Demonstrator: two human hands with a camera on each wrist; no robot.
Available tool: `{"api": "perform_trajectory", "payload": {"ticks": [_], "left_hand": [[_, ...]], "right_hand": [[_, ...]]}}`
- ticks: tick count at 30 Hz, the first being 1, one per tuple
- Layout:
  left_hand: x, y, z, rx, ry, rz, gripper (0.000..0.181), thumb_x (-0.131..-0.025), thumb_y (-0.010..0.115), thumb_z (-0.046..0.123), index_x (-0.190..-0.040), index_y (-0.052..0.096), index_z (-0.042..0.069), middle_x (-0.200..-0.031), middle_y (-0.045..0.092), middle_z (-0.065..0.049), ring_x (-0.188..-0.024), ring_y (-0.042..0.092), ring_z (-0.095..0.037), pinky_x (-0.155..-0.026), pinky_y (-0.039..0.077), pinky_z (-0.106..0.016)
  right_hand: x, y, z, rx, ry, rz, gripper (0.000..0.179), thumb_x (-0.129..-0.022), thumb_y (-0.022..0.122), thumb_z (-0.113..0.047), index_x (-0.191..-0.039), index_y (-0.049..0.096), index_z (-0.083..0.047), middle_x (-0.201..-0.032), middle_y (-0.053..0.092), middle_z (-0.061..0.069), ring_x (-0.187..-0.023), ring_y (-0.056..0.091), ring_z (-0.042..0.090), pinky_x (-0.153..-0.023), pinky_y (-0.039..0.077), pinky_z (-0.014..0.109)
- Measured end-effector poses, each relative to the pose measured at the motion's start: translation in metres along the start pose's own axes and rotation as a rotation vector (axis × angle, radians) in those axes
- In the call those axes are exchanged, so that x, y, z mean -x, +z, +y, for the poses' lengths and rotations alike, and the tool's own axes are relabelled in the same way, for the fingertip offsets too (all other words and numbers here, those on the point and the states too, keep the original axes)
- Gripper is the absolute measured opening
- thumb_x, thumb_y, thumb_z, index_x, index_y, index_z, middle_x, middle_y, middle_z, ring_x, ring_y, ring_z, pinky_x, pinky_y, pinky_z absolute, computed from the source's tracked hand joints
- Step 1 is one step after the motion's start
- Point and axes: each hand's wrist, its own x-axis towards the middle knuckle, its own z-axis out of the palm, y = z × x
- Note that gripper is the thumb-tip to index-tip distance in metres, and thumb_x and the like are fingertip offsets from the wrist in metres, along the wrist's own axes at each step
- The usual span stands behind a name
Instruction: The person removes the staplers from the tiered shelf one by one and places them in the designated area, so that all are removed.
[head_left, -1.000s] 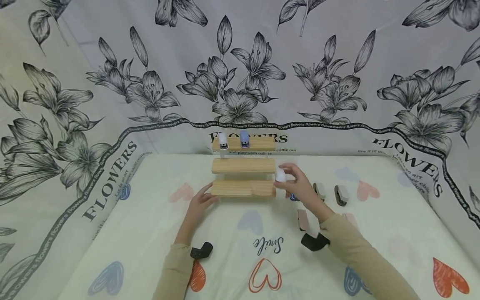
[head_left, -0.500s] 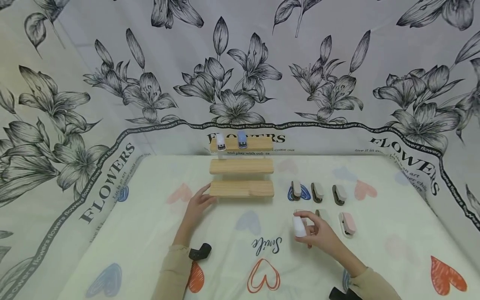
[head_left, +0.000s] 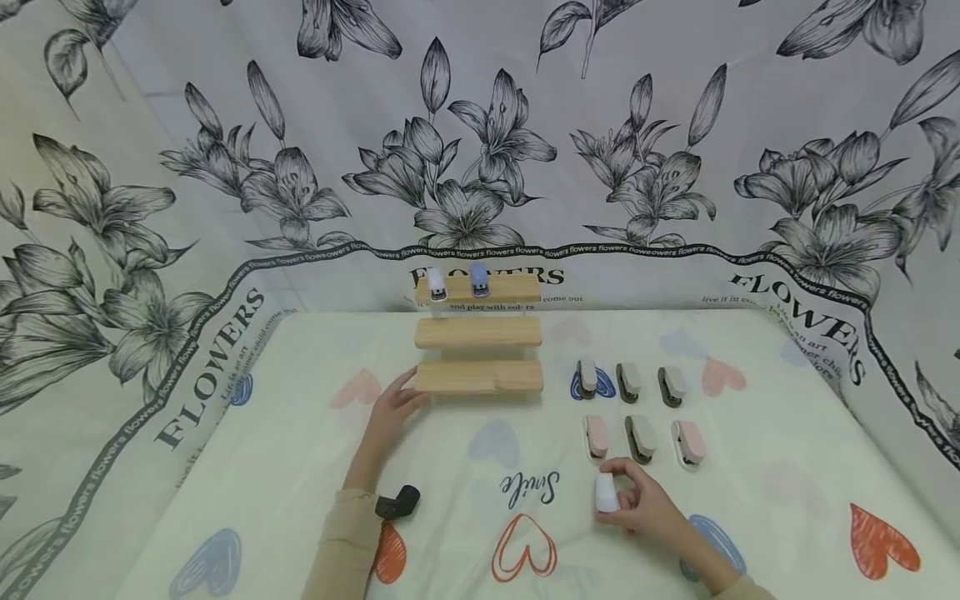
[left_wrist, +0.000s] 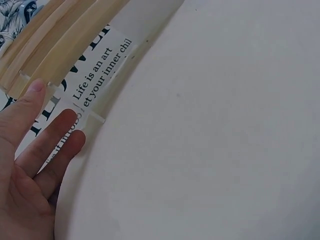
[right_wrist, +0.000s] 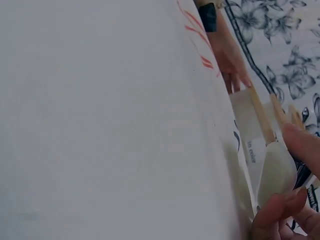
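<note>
My right hand [head_left: 648, 512] pinches a small white stapler [head_left: 606, 493] between thumb and fingers, near the front of the table. The right wrist view shows the same stapler [right_wrist: 277, 170] upright between thumb and fingers. At the left end of a three-step wooden rack [head_left: 478, 377], my left hand [head_left: 392, 412] rests with relaxed fingers. In the left wrist view its thumb [left_wrist: 36, 87] lies against the end of a wooden plank [left_wrist: 70, 42], the other fingers spread apart. Another white stapler [head_left: 437, 285] and a blue stapler [head_left: 480, 282] stand on the rack's top step.
Several more staplers lie in two rows right of the rack, including a grey stapler [head_left: 672, 387], a green stapler [head_left: 640, 439] and a pink stapler [head_left: 690, 442]. The table has a heart-printed cloth [head_left: 300, 467]. A flower-printed curtain [head_left: 637, 150] hangs behind.
My right hand has carried the white stapler from the rack's right end toward the front right, past the rows of staplers. The left hand has stayed at the rack's left end.
</note>
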Motion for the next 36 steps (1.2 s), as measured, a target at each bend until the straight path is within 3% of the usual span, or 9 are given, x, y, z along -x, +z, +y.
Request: {"api": "perform_trajectory", "payload": {"ticks": [3, 7, 10, 14, 22, 29, 36], "left_hand": [[0.002, 0.000, 0.005, 0.024, -0.017, -0.013, 0.060, -0.082, 0.066, 0.021, -0.135, 0.040, 0.012, -0.101, 0.063, -0.015, -0.099, 0.057, -0.026, -0.093, 0.032, -0.042], [0.007, 0.003, 0.021, 0.008, -0.001, -0.030, 0.056, -0.085, 0.063, 0.013, -0.135, 0.038, 0.006, -0.103, 0.061, -0.020, -0.100, 0.055, -0.031, -0.093, 0.032, -0.044], [0.008, 0.003, 0.029, -0.001, 0.014, -0.041, 0.055, -0.086, 0.061, 0.008, -0.135, 0.037, 0.004, -0.103, 0.060, -0.022, -0.100, 0.055, -0.032, -0.092, 0.033, -0.044], [0.006, 0.000, 0.027, 0.018, 0.029, -0.049, 0.055, -0.085, 0.062, 0.008, -0.135, 0.038, 0.004, -0.101, 0.061, -0.021, -0.097, 0.057, -0.029, -0.091, 0.034, -0.043], [-0.002, 0.000, 0.001, 0.032, 0.034, -0.037, 0.060, -0.081, 0.066, 0.022, -0.135, 0.040, 0.012, -0.100, 0.063, -0.015, -0.095, 0.058, -0.023, -0.093, 0.032, -0.042], [-0.002, -0.002, -0.002, 0.020, 0.038, -0.020, 0.061, -0.081, 0.066, 0.024, -0.135, 0.040, 0.012, -0.099, 0.064, -0.013, -0.095, 0.058, -0.021, -0.092, 0.033, -0.041], [-0.002, -0.003, -0.003, 0.025, 0.040, -0.038, 0.061, -0.083, 0.065, 0.024, -0.136, 0.038, 0.012, -0.101, 0.063, -0.015, -0.097, 0.057, -0.024, -0.093, 0.031, -0.044]], "right_hand": [[0.001, -0.001, 0.008, -0.009, 0.046, -0.010, 0.061, -0.070, 0.076, -0.005, -0.117, 0.039, 0.002, -0.075, 0.046, 0.006, -0.043, 0.039, 0.007, -0.040, 0.036, 0.021], [0.001, -0.002, 0.016, 0.001, 0.010, -0.021, 0.063, -0.069, 0.076, -0.008, -0.118, 0.038, 0.002, -0.052, 0.040, -0.002, -0.042, 0.038, 0.006, -0.040, 0.036, 0.021], [0.000, -0.003, 0.018, 0.033, -0.037, -0.030, 0.062, -0.069, 0.076, -0.007, -0.118, 0.039, 0.000, -0.051, 0.039, -0.005, -0.043, 0.038, 0.003, -0.041, 0.036, 0.020], [0.002, -0.002, 0.012, 0.062, -0.070, -0.062, 0.060, -0.070, 0.075, -0.003, -0.118, 0.039, 0.001, -0.053, 0.037, -0.006, -0.045, 0.036, 0.002, -0.041, 0.034, 0.018], [0.011, 0.003, -0.011, 0.094, -0.121, -0.097, 0.055, -0.070, 0.075, -0.004, -0.113, 0.042, 0.006, -0.055, 0.035, -0.003, -0.046, 0.033, 0.000, -0.040, 0.031, 0.019], [0.006, 0.000, 0.010, 0.086, -0.193, -0.143, 0.057, -0.069, 0.069, 0.008, -0.117, 0.039, 0.004, -0.053, 0.031, 0.021, -0.047, 0.033, 0.000, -0.040, 0.031, 0.020], [0.003, -0.005, 0.016, 0.110, -0.172, -0.177, 0.059, -0.070, 0.071, 0.003, -0.119, 0.038, 0.001, -0.053, 0.036, 0.013, -0.049, 0.036, 0.000, -0.043, 0.034, 0.018]]}}
